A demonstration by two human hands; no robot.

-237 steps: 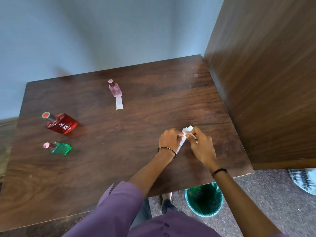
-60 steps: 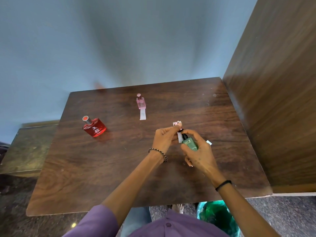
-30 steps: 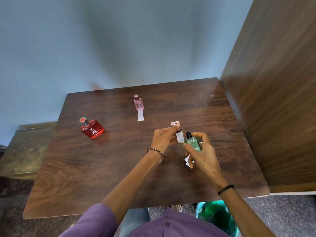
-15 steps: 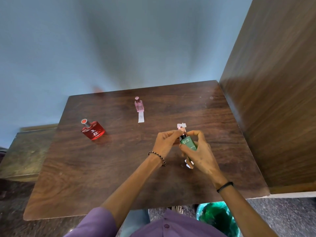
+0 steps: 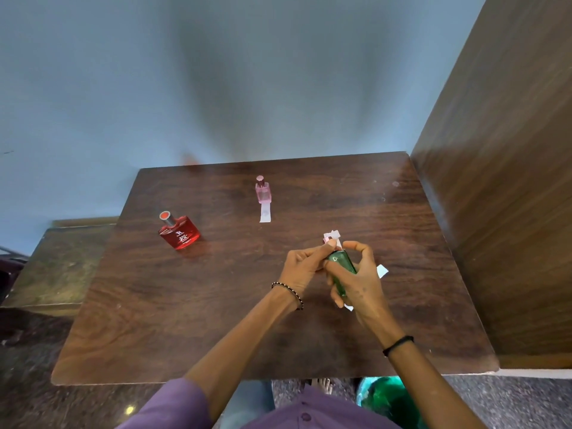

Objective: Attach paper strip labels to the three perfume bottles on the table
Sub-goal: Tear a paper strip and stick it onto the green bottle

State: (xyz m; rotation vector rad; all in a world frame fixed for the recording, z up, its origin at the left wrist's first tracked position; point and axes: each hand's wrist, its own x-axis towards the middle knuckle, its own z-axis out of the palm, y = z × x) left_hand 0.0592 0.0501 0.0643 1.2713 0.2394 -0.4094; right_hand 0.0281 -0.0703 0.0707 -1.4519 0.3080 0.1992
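While the right hand grips the green bottle, lettered perhaps "D", the left hand pinches its paper strip.

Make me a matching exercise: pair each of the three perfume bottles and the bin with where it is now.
Things:
1. red bottle
2. pink bottle
3. green bottle
4. green bin

Places:
A. gripped in the right hand; left hand pinches a paper strip at its top
B. on the floor, beside the table
C. on the table, white strip at its base
D. on the table, left side, no strip

Pairs: 1-D; 2-C; 3-A; 4-B
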